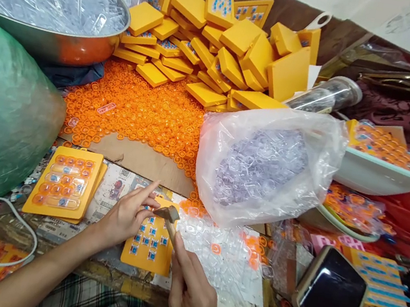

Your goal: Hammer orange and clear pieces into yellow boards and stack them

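Observation:
My right hand [194, 292] is wrapped around the handle of a small hammer [168, 214]. Its grey metal head is over the upper part of a yellow panel [126, 256] with several blue pieces set in it, lying flat on the bench. My left hand [125, 213] is at the panel's upper left. Thumb and fingertips are drawn together beside the hammer head, and whatever they hold is too small or hidden to make out. To the left lies a stack of yellow panels [54, 209]; the top one carries orange rings and clear oblong pieces.
Behind are a heap of orange rings [145, 106] and a pile of yellow panels [241, 38]. A plastic bag of clear pieces [262, 163] stands behind right. Clear parts [220, 267] lie right of the panel, near a phone [332, 298]. A green bag [0, 122] bulges at left.

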Available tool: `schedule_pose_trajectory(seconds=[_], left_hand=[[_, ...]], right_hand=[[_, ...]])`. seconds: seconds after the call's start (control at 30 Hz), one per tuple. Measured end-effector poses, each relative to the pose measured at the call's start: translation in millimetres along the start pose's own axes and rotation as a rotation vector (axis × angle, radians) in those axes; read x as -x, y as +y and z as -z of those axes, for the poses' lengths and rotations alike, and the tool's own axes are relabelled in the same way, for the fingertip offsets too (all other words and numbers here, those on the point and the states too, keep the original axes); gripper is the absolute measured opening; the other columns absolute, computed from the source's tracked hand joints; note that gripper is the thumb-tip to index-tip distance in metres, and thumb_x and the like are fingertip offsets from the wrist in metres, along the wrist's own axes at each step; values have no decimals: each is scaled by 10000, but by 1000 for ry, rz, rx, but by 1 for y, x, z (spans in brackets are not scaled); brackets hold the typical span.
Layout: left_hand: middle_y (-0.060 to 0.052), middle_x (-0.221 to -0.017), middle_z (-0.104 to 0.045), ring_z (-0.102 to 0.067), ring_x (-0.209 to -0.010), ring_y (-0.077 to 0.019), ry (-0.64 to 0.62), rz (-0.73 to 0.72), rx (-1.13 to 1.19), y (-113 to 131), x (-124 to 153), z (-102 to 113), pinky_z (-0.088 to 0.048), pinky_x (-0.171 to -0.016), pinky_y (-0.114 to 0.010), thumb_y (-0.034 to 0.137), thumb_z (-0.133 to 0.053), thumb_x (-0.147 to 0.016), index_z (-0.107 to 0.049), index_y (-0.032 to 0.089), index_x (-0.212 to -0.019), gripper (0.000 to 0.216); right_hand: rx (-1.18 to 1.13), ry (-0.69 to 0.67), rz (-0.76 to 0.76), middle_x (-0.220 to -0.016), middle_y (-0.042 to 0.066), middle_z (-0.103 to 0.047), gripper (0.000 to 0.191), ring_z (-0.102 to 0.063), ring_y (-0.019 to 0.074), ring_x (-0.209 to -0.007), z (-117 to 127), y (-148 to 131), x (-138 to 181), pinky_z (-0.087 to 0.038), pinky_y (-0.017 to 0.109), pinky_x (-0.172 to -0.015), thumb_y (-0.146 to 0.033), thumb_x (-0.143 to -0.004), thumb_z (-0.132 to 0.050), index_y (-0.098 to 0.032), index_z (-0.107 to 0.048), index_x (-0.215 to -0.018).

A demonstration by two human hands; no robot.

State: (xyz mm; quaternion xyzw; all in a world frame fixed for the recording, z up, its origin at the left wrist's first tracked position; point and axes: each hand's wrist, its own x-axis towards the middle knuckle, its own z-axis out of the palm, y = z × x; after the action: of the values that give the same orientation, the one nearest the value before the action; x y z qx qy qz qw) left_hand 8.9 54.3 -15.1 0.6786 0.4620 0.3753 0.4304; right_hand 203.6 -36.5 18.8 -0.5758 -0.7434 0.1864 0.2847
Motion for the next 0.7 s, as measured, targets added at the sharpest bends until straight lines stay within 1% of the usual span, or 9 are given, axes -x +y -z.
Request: schedule_pose_trajectory(seconds=[0.07, 0.13, 0.2, 0.27, 0.4, 0.47, 0.57, 0.63, 0.7], left_hand=[[-66, -1055, -731, -649, -1048, -205, 1, 48, 36, 2, -1, 5, -517, -955, -388, 142, -577, -856, -356, 220, -1458, 646], [-88, -1151, -702, -658, -1029, -205, 83, 38, -20, 4, -13, 9, -531, -936, -374, 178, -597, -856, -468, 210, -1386, 546], [-100, -1203, -674, -634, -1072, -219, 241, -11, -175, 3, -37, 11, -507, -974, -385, 176, -571, -869, -609, 193, -1239, 372], [-109, -1206, -661, -582, -1153, -242, 372, -27, -311, 0, -69, 9, -450, -1042, -414, 131, -535, -870, -674, 172, -1125, 294], [-125, -1082, -681, -580, -1105, -263, 401, 16, -360, -8, -117, 4, -454, -1002, -437, 61, -483, -856, -691, 141, -1043, 291], [-113, -1000, -693, -606, -1023, -250, 386, 30, -366, -9, -120, 3, -477, -953, -418, 62, -489, -853, -683, 140, -1032, 275], [-76, -902, -695, -642, -858, -211, 330, 51, -359, -9, -106, 4, -526, -811, -341, 102, -553, -839, -661, 148, -1037, 231], [-53, -830, -681, -644, -767, -189, 275, 60, -361, -11, -95, 4, -529, -733, -302, 112, -585, -823, -676, 152, -951, 162], [-62, -834, -664, -641, -766, -191, 238, 63, -377, -12, -90, 4, -521, -735, -305, 105, -586, -820, -689, 146, -861, 118]], right_hand=[[-17, 13, -9, -1023, 53, -702, 579, -698, 142, -842, 0, 2, 1, -572, 219, -692, -73, -933, -441, -291, -390, -1467], [-71, 104, -6, -1153, 58, -692, 573, -698, 166, -971, 0, 5, 1, -579, 241, -781, -87, -926, -485, -293, -409, -1455], [-118, 221, -13, -1240, 51, -669, 567, -687, 192, -1046, 1, 6, -1, -575, 275, -862, -95, -908, -538, -296, -448, -1431], [-143, 302, -25, -1261, 43, -664, 559, -691, 206, -1051, 1, 7, -4, -576, 299, -892, -89, -892, -566, -299, -486, -1403], [-163, 331, 1, -1269, 43, -660, 565, -696, 204, -1044, 2, 7, -1, -588, 298, -882, -55, -883, -562, -293, -500, -1392], [-158, 343, -5, -1268, 42, -661, 574, -697, 199, -1039, 1, 8, 3, -589, 294, -880, -43, -878, -565, -289, -500, -1392], [-124, 378, -70, -1248, 32, -673, 578, -700, 197, -1030, 2, 10, 9, -585, 300, -891, -49, -862, -601, -296, -518, -1377], [-101, 391, -106, -1232, 15, -682, 587, -700, 195, -1030, 3, 11, 9, -586, 298, -889, -61, -852, -624, -318, -522, -1370], [-97, 388, -114, -1227, 2, -685, 597, -700, 191, -1031, 2, 10, 7, -590, 292, -881, -66, -852, -627, -338, -516, -1371]])
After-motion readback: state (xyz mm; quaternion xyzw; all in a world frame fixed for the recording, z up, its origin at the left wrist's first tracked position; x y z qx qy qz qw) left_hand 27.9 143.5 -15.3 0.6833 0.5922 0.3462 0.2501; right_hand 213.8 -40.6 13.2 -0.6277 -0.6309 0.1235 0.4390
